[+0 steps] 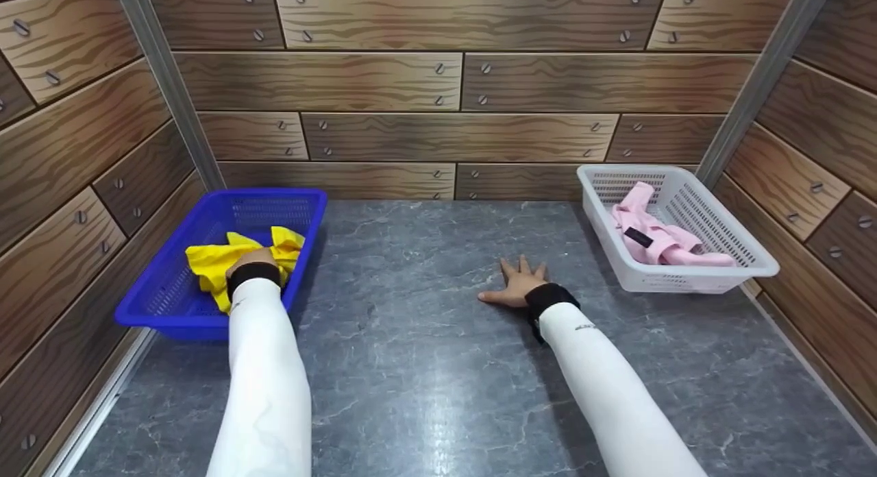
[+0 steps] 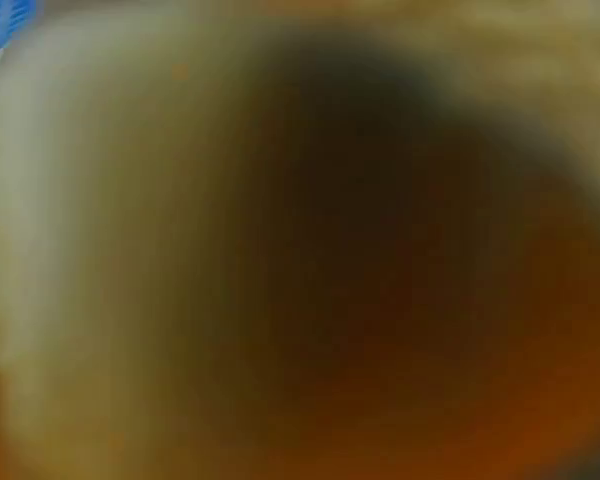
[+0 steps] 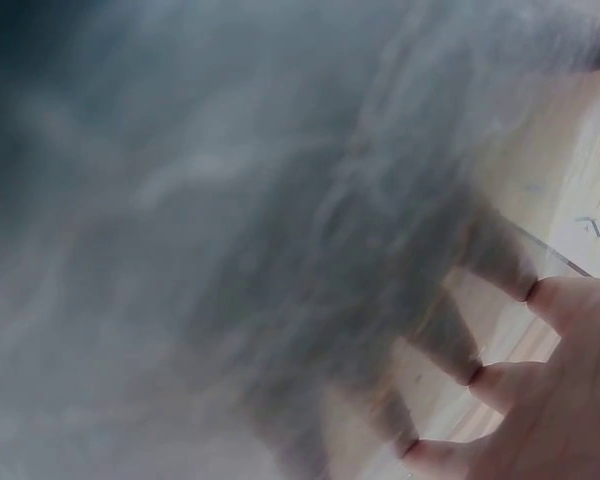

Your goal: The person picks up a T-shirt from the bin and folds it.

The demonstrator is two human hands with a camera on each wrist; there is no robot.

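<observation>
Inside the blue plastic basket [image 1: 318,210] lies a bright yellow cloth [image 1: 205,261], bunched up. My left hand [image 1: 251,259] grips it from above, knuckles up; the fingertips are hidden by the hand and the folds. The left wrist view is almost wholly blocked by a dark, blurred shape. On the dark grey marbled tabletop [image 1: 404,312] my right hand [image 1: 519,285] rests palm down with fingers spread. In the right wrist view, fingertips [image 3: 510,385] press against the glossy surface and mirror in it.
At the back right stands a white plastic basket [image 1: 695,285] holding a crumpled pink cloth [image 1: 661,237] with a black label. Wood-patterned panels [image 1: 384,136] wall the tabletop at the back and both sides, with grey metal posts [image 1: 179,114] in the corners.
</observation>
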